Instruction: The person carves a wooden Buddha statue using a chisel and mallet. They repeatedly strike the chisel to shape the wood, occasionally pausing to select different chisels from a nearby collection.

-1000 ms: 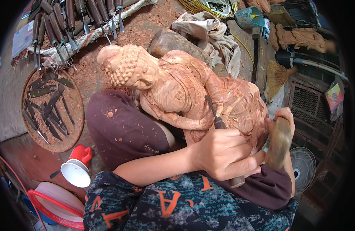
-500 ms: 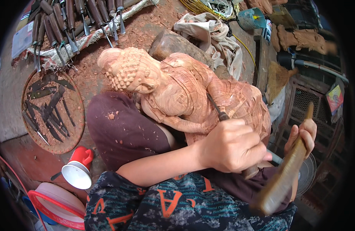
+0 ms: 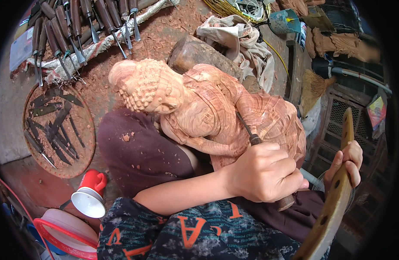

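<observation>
A reddish wooden statue (image 3: 208,104) with a curly-haired head lies across my lap, its head toward the left. My left hand (image 3: 268,173) is closed round the dark handle of a carving chisel (image 3: 255,138). The thin blade runs up to the statue's carved folds near its bent arm; the exact contact at the tip is hard to make out. Off to the right, my right hand (image 3: 348,162) grips a long, flat wooden mallet (image 3: 333,201) with dark spots along its face. The mallet is apart from the chisel's butt, and its near end runs out at the lower edge.
Several chisels (image 3: 106,19) lie in a rolled cloth at the far left. Below them a round tray (image 3: 93,143) holds dark blades. A red cup (image 3: 93,180) lies tipped beside my knee. Behind the statue are a wood block (image 3: 199,54) and crumpled cloth (image 3: 262,65).
The mallet has swung outward and nearer the camera, with my right hand shifting slightly right and down. My left hand and the chisel stay nearly in place on the statue.
</observation>
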`<control>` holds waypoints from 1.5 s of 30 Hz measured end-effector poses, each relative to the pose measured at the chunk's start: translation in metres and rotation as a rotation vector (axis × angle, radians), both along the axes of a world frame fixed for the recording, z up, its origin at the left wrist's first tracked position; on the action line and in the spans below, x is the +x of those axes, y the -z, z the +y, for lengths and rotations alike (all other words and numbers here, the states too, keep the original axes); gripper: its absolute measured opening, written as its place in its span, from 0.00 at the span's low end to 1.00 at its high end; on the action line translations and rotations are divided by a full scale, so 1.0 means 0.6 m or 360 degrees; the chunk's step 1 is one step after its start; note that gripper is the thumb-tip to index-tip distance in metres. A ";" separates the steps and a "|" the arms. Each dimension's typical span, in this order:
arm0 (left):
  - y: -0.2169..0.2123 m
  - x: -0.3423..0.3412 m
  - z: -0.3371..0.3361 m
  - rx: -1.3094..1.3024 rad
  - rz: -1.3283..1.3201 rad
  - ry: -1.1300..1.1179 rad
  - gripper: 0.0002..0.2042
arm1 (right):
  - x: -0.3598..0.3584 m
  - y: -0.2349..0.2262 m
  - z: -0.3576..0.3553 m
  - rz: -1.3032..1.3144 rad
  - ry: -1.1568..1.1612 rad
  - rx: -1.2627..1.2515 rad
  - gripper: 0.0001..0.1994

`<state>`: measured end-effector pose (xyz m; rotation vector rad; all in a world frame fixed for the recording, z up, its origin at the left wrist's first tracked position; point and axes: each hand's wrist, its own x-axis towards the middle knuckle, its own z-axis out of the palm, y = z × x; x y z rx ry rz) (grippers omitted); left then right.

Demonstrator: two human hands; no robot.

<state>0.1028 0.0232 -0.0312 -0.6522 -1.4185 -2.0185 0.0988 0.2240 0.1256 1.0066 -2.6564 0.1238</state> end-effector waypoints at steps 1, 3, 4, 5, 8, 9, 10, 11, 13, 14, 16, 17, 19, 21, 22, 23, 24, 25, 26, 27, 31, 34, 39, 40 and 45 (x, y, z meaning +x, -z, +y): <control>0.004 0.002 0.004 -0.0014 0.0006 -0.0002 0.16 | 0.003 0.000 0.001 0.0006 0.0054 0.0158 0.16; 0.009 0.003 0.006 -0.0037 0.0018 -0.0014 0.16 | 0.007 -0.003 0.000 0.0020 0.0154 0.0482 0.18; 0.008 0.002 0.003 -0.0030 0.0027 -0.0019 0.16 | 0.008 -0.005 0.011 -0.0043 0.0114 0.0361 0.19; 0.007 0.004 0.004 -0.0033 0.0039 -0.0012 0.16 | 0.005 -0.011 -0.003 -0.0091 0.0038 0.0171 0.20; 0.009 0.006 0.005 -0.0062 0.0057 -0.0003 0.15 | -0.003 -0.014 0.007 -0.0072 -0.0135 0.0047 0.21; 0.010 0.006 0.003 -0.0074 0.0060 -0.0002 0.15 | -0.003 -0.003 0.000 0.0101 0.0018 0.0472 0.21; 0.011 0.004 0.007 -0.0087 0.0096 0.0044 0.15 | 0.007 0.004 0.000 0.0087 0.0093 0.0397 0.17; 0.012 -0.003 0.001 -0.0091 0.0097 0.0045 0.15 | 0.001 0.008 -0.006 0.0045 0.0117 0.0330 0.13; 0.015 -0.012 -0.009 -0.0026 0.0073 0.0027 0.15 | -0.004 0.013 -0.006 0.0009 0.0032 0.0046 0.14; 0.016 -0.014 -0.012 0.0042 0.0049 0.0008 0.16 | -0.009 0.010 -0.011 -0.0022 -0.0012 -0.0027 0.15; 0.020 -0.021 -0.032 0.0047 -0.0001 -0.0002 0.17 | -0.004 0.007 -0.010 -0.0009 0.0014 -0.0004 0.16; 0.014 -0.014 -0.029 -0.0038 0.0067 -0.0009 0.17 | -0.004 0.004 -0.013 -0.0010 0.0032 0.0019 0.17; -0.003 0.015 -0.008 -0.0216 0.0196 -0.0025 0.17 | -0.011 0.011 -0.006 -0.0034 0.0034 -0.0003 0.17; -0.003 0.024 0.006 -0.0219 0.0198 0.0068 0.17 | -0.011 0.015 0.000 -0.0070 0.0074 -0.0028 0.17; 0.000 0.026 0.005 -0.0205 0.0169 0.0074 0.17 | -0.013 0.016 0.000 -0.0076 0.0039 -0.0021 0.17; 0.001 0.025 0.003 -0.0194 0.0140 0.0080 0.16 | -0.015 0.018 0.001 -0.0095 0.0033 -0.0032 0.17; -0.002 0.020 0.003 -0.0111 0.0105 0.0036 0.17 | -0.016 0.019 0.002 -0.0115 0.0026 -0.0045 0.17; -0.003 0.013 0.001 -0.0083 0.0087 0.0039 0.17 | -0.016 0.020 0.002 -0.0135 0.0019 -0.0058 0.17; -0.003 0.007 -0.001 -0.0057 0.0069 0.0040 0.17 | -0.016 0.020 0.001 -0.0145 0.0019 -0.0076 0.17; -0.004 0.003 -0.004 -0.0031 0.0050 0.0041 0.17 | -0.016 0.019 -0.001 -0.0156 0.0018 -0.0094 0.17; -0.004 -0.014 -0.001 -0.0001 -0.0022 0.0025 0.16 | -0.005 0.012 0.001 -0.0257 0.0084 -0.0272 0.16; -0.004 -0.015 -0.002 -0.0114 -0.0029 -0.0031 0.16 | -0.013 0.029 0.010 -0.0104 0.0113 -0.0011 0.15; 0.009 -0.017 0.008 -0.0174 0.0023 -0.0011 0.15 | -0.005 0.045 0.033 -0.0037 -0.0007 -0.0208 0.14; 0.011 -0.017 0.005 -0.0184 0.0039 -0.0007 0.15 | -0.009 0.054 0.034 -0.0007 -0.0059 -0.0253 0.14; -0.001 -0.038 -0.123 -0.0057 -0.0019 -0.0234 0.13 | 0.035 0.059 0.046 -0.0203 0.0425 0.0037 0.14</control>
